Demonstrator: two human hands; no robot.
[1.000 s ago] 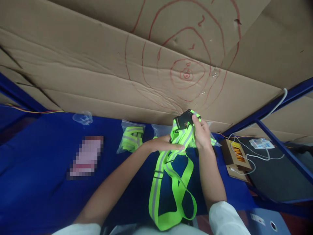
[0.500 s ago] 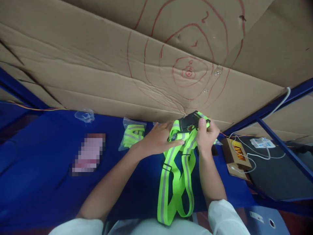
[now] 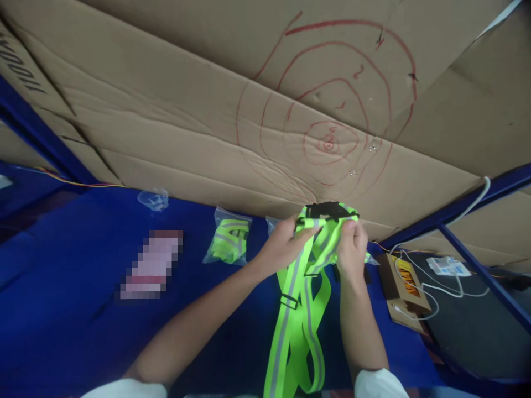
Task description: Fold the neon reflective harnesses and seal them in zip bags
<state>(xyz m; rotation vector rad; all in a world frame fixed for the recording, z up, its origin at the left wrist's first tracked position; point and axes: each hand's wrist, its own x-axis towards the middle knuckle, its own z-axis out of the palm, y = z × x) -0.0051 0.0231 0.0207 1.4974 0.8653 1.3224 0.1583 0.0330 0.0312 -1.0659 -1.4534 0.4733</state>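
At the lower left of the frame, the left sleeve [image 3: 128, 388] shows as a low strip of pale, nearly white cloth with a faint cool tint, cut off by the bottom edge. The right sleeve [image 3: 379, 382], at the lower right of centre, is of the same pale colour, its rounded cuff loose and softly creased. Both look plain. Beyond the cuffs the left forearm [image 3: 199, 318] and right forearm [image 3: 360, 326] are bare, slim and narrowing to the wrists; the left hand [image 3: 281, 249] and right hand [image 3: 352, 249], at centre, are bare too
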